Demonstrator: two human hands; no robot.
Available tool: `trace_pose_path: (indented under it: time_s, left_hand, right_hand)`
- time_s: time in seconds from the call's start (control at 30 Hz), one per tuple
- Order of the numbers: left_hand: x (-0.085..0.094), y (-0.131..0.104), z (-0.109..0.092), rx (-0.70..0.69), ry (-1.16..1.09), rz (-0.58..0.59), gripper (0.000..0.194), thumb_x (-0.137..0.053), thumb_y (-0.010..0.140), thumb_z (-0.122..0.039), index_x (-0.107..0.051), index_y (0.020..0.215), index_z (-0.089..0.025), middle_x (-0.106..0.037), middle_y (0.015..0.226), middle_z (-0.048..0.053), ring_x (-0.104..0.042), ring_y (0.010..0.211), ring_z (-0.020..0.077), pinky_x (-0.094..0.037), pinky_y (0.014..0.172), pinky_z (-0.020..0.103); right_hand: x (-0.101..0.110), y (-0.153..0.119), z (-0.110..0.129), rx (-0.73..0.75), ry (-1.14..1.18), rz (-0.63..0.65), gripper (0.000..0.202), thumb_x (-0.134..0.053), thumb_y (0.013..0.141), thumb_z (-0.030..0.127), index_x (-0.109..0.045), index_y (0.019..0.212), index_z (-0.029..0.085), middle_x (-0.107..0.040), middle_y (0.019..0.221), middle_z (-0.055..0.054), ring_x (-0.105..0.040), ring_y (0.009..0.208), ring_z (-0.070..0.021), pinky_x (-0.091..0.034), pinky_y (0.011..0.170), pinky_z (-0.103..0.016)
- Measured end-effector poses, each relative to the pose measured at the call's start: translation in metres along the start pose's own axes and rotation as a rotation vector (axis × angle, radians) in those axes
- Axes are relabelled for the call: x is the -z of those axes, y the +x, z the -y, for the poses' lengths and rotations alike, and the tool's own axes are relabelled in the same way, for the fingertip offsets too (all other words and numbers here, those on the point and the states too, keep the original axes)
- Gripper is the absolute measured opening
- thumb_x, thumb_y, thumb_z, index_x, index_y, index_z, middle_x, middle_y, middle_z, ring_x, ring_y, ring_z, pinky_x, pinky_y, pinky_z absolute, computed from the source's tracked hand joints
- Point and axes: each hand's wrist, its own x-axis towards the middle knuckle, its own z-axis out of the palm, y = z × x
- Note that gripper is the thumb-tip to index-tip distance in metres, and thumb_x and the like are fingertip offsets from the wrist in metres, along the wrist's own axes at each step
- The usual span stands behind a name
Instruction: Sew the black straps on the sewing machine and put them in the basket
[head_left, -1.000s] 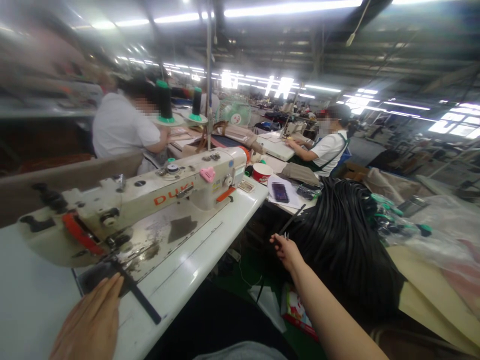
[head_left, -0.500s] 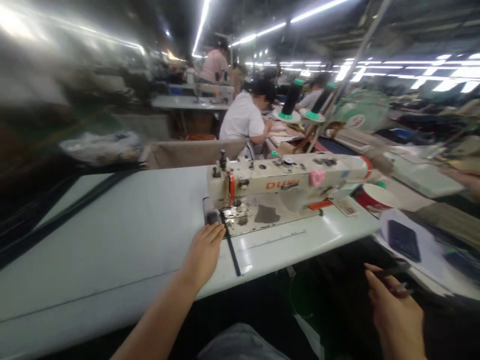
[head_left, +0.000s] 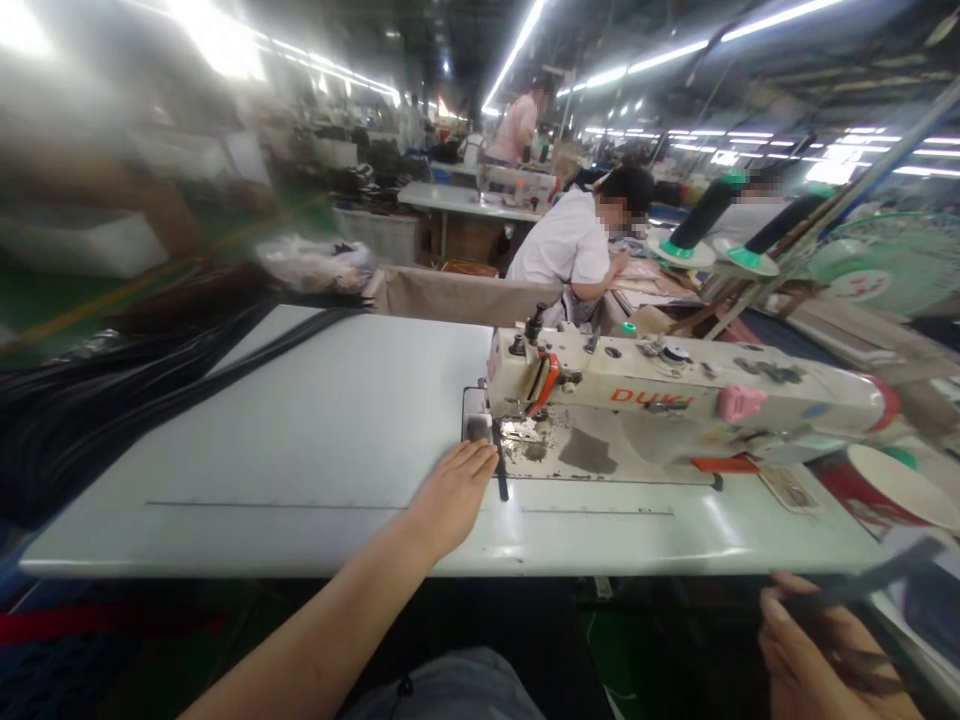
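A cream sewing machine (head_left: 675,400) with orange lettering stands on a pale table (head_left: 315,420). Under its needle area lies a short black strip (head_left: 502,478), its end pointing toward the front edge. My left hand (head_left: 454,490) rests flat beside the needle plate, fingers together and extended, fingertips at the strip's left side. At the lower right, off the table's front edge, my right hand (head_left: 825,650) is curled round a dark strip-like item (head_left: 862,580), blurred by motion. Something dark and metallic also shows among its fingers, too smeared to name.
Many long black strips (head_left: 150,400) drape over the table's left end. Thread cones (head_left: 701,215) stand behind the machine. A red and white tub (head_left: 885,490) is at the right. A person in white (head_left: 566,240) bends over work behind a fabric-lined bin (head_left: 465,295).
The view has swung left, so the machine appears farther right. The black strip shows a shorter length in front of the needle. A dark strip now extends from my right hand.
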Motion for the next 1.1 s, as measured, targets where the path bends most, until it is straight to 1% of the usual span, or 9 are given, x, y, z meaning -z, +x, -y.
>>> trace_pose_path:
  time_s: [0.1,0.17,0.23,0.4,0.5,0.6,0.8,0.97,1.1]
  left_hand:
    - [0.002,0.001,-0.001,-0.002,-0.005,0.011,0.056,-0.039,0.095,-0.002,-0.054,0.147,-0.014,-0.053,0.155,0.01,-0.048,0.146,0.0208,-0.036,0.124,0.041]
    - [0.003,0.002,-0.002,0.005,-0.009,0.025,0.057,-0.038,0.094,-0.002,-0.053,0.148,-0.013,-0.052,0.155,0.011,-0.047,0.146,0.0211,-0.035,0.124,0.042]
    - [0.005,0.002,-0.003,0.015,-0.009,0.041,0.06,-0.036,0.092,0.0,-0.053,0.148,-0.013,-0.051,0.156,0.011,-0.047,0.146,0.0216,-0.036,0.124,0.043]
    - [0.002,0.002,-0.003,0.02,-0.01,0.021,0.06,-0.036,0.092,-0.001,-0.052,0.149,-0.013,-0.05,0.157,0.011,-0.045,0.148,0.023,-0.034,0.125,0.045]
    - [0.0,0.004,0.0,0.032,-0.018,0.008,0.06,-0.036,0.093,-0.002,-0.05,0.149,-0.015,-0.049,0.159,0.01,-0.041,0.151,0.0232,-0.031,0.127,0.045]
    - [0.001,0.011,0.004,0.054,-0.036,0.047,0.058,-0.036,0.094,-0.002,-0.05,0.15,-0.015,-0.049,0.159,0.009,-0.038,0.152,0.0233,-0.029,0.127,0.045]
    - [0.007,0.025,0.009,0.152,-0.099,0.079,0.045,-0.039,0.102,-0.014,-0.059,0.142,-0.021,-0.056,0.153,0.007,-0.042,0.149,0.0253,-0.031,0.125,0.051]
    - [0.006,0.026,0.008,0.187,-0.125,0.051,0.044,-0.039,0.103,-0.015,-0.058,0.142,-0.023,-0.058,0.151,0.008,-0.039,0.151,0.0271,-0.028,0.125,0.058]
    - [0.004,0.026,0.009,0.215,-0.17,0.032,0.044,-0.044,0.101,-0.014,-0.06,0.14,-0.025,-0.059,0.149,0.009,-0.037,0.151,0.0284,-0.029,0.123,0.061]
  right_hand:
    - [-0.007,-0.009,-0.003,-0.057,-0.057,0.037,0.059,-0.092,0.059,0.06,-0.074,0.097,0.019,-0.07,0.092,-0.003,-0.063,0.079,-0.015,-0.052,0.058,-0.018]
    - [-0.009,-0.016,-0.007,-0.078,-0.131,0.11,0.056,-0.085,0.067,0.068,-0.074,0.089,0.018,-0.072,0.091,-0.005,-0.065,0.083,-0.0164,-0.054,0.06,-0.017]
    - [-0.01,-0.022,-0.012,-0.068,-0.196,0.211,0.056,-0.081,0.07,0.071,-0.076,0.087,0.018,-0.075,0.091,-0.007,-0.068,0.085,-0.0189,-0.056,0.062,-0.018]
    - [-0.025,-0.036,-0.016,0.094,-0.292,0.527,0.046,-0.083,0.071,0.063,-0.081,0.09,0.022,-0.078,0.095,-0.008,-0.073,0.093,-0.0283,-0.063,0.082,-0.032]
    - [-0.037,-0.043,-0.014,0.184,-0.336,0.664,0.039,-0.078,0.078,0.061,-0.082,0.086,0.024,-0.079,0.094,-0.009,-0.075,0.09,-0.0275,-0.063,0.082,-0.031]
    - [-0.045,-0.048,-0.014,0.232,-0.355,0.78,0.038,-0.072,0.085,0.06,-0.082,0.085,0.024,-0.079,0.091,-0.009,-0.075,0.085,-0.0258,-0.063,0.08,-0.029]
    - [-0.056,-0.053,-0.022,0.287,-0.344,0.862,0.04,-0.066,0.091,0.06,-0.082,0.083,0.024,-0.076,0.082,-0.007,-0.073,0.075,-0.0222,-0.062,0.074,-0.027]
    - [-0.061,-0.059,-0.031,0.212,-0.325,0.865,0.04,-0.067,0.09,0.059,-0.082,0.098,0.022,-0.072,0.073,-0.005,-0.069,0.065,-0.0197,-0.061,0.069,-0.026]
    - [-0.067,-0.066,-0.032,0.166,-0.327,0.879,0.041,-0.068,0.089,0.058,-0.08,0.103,0.021,-0.07,0.069,-0.003,-0.068,0.064,-0.0192,-0.061,0.067,-0.026]
